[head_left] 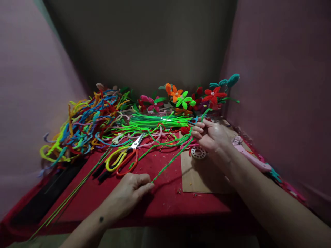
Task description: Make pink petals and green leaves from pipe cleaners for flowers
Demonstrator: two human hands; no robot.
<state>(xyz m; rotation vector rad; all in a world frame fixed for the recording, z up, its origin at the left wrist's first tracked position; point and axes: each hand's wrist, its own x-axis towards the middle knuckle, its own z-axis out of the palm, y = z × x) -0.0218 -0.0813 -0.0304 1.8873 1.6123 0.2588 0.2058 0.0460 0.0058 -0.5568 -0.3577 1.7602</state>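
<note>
A twisted green pipe cleaner (pixel 170 162) slants over the red surface (pixel 155 210) to the right of the scissors (pixel 134 144), its near end pinched between the thumb and closed fingers of the left hand (pixel 133 189), its far part gripped in the curled fingers of the right hand (pixel 210 135). Behind the scissors lie green strands (pixel 157 121), with fuzzy flowers (pixel 183 100) farther back; a tangled, many-coloured heap (pixel 85 127) sits to their left, and cardboard (pixel 188 179) to their right.
</note>
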